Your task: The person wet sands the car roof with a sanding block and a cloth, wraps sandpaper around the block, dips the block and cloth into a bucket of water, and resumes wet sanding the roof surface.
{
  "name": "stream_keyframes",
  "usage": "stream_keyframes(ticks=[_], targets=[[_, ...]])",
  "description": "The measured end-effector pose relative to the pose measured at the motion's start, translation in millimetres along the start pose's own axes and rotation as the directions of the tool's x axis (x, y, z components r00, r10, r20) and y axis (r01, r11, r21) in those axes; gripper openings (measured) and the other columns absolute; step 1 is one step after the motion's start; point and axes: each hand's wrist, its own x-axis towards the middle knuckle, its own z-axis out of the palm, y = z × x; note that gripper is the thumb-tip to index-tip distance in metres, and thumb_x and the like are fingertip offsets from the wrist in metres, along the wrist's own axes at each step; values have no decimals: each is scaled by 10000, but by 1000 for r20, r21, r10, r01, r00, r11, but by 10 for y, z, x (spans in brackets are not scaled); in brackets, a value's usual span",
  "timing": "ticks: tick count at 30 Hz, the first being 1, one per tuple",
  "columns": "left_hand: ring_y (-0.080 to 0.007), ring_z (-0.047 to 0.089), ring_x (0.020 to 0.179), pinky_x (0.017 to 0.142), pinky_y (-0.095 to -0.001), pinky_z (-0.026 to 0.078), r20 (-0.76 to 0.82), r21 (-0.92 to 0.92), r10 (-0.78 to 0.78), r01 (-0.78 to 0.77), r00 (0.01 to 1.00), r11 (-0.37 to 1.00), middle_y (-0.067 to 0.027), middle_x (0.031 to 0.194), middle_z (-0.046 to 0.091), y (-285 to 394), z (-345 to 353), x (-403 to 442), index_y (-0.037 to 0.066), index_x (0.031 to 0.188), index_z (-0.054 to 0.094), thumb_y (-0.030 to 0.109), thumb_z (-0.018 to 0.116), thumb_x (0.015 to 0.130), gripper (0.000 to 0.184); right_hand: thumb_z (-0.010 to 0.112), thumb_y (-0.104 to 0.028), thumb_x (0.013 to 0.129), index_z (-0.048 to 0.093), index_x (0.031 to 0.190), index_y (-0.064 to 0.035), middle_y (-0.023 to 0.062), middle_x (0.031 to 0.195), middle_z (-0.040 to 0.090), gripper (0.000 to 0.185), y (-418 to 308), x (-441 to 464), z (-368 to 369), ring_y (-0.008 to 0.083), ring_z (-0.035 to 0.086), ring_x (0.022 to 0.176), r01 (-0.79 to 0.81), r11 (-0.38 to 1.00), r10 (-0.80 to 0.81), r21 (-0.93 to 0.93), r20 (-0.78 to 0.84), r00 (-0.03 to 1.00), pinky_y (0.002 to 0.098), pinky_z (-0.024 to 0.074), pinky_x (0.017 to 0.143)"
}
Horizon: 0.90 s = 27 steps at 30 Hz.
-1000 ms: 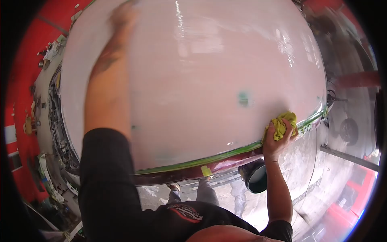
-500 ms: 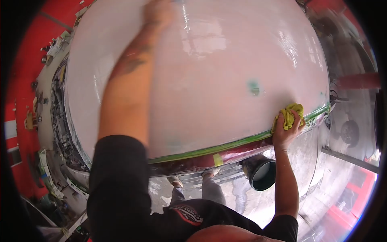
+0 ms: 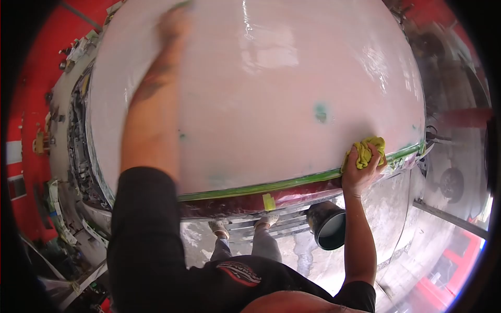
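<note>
Pink panel: The big pale pink panel (image 3: 250, 104) lies in front, and it goes from the near side out past the top of the view. It is round on top and shiny. I cannot tell which way it is longest, because the far end is cut off.
Near edge: It makes a long line from left to right, and it bends a bit to the far side at the right.
Left hand: The left hand (image 3: 175, 26) is far away, over the left part of the panel. It is blurry, so I cannot tell how bent its fingers are. A green bit (image 3: 183, 4) shows at its far end, but I cannot tell if the hand has hold of it.
Right hand: The right hand (image 3: 359, 176) is at the near edge, on the right. Its fingers curl around a bunched-up yellow-green cloth (image 3: 365, 148).
Cloth: It sits on the panel, just at the far side of the fingers.
Which is nearer: The right hand is nearer to the edge. The left arm (image 3: 151, 125) crosses the edge and points to the far side.
Green tape: The green tape (image 3: 261, 187) runs along the near edge.
Green spot: The green spot (image 3: 320, 112) is between the hands, nearer the right one.
Bucket: The dark bucket (image 3: 316, 213) is below the edge, just left of the right arm (image 3: 360, 240).
</note>
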Motion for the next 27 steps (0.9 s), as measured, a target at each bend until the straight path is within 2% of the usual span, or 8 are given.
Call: stream_keyframes(ticks=[4,6,7,13,15,19,21,27], targets=[[-324,622,968,861,-492,492,-169,-440,240,-291,956,850,-132,944,653,3057,1101,-704,138,948,705,218,581,879,164,782,-248,811,649,1177,-124,231,1236,506,409,36,20,7,409,517,1152,27,1000,-27,-5,2,1000,511,454,950],[-288,548,1171,977,-527,446,137,-453,217,-134,967,881,-75,1135,630,4140,605,-1501,176,1067,730,317,552,933,264,785,-249,811,649,1179,-124,229,1235,503,411,24,2,11,407,523,1147,19,1000,-19,-12,11,1000,507,457,950],[-292,550,1182,1032,-538,415,259,-242,605,-556,753,795,-59,1136,637,4379,607,-1648,213,1116,731,327,523,957,286,786,-248,812,649,1181,-125,225,1228,499,412,28,19,21,404,530,1140,23,1000,-23,5,-1,1000,502,460,949],[-276,638,1042,924,-462,504,-62,-330,423,-418,904,846,-76,1035,693,2278,448,-835,164,976,748,153,593,845,203,797,-264,814,650,1185,-140,206,1198,494,418,82,6,52,397,561,1100,37,999,-37,0,-18,999,493,478,930],[-316,694,909,792,-448,555,161,-353,57,3,985,936,-139,998,729,941,-19,-639,130,1038,743,158,544,919,233,805,-281,812,652,1183,-152,203,1197,496,422,79,4,56,393,569,1088,-2,1000,2,-11,-28,1000,498,484,916],[-360,680,1040,936,-468,537,-106,299,-176,200,979,933,-106,1149,716,-2087,-1330,-1466,284,1280,667,254,525,939,370,798,-342,816,662,1171,-173,201,1194,501,415,73,4,73,395,572,1075,-13,997,9,-78,-51,999,502,489,899],[-352,660,1116,942,-528,523,-57,507,-652,585,756,633,-113,1144,722,-1972,-1904,-1794,321,1344,611,334,503,933,426,797,-348,814,664,1171,-177,199,1197,499,418,55,5,71,394,573,1072,-29,997,26,-65,-39,999,503,489,895],[-319,688,1026,878,-494,541,-35,316,-396,386,918,867,-80,1108,727,-666,-997,-1139,196,1204,698,300,600,901,335,801,-347,800,668,1169,-188,192,1200,496,423,67,5,95,390,574,1063,-14,998,11,-68,-47,999,504,490,881]])
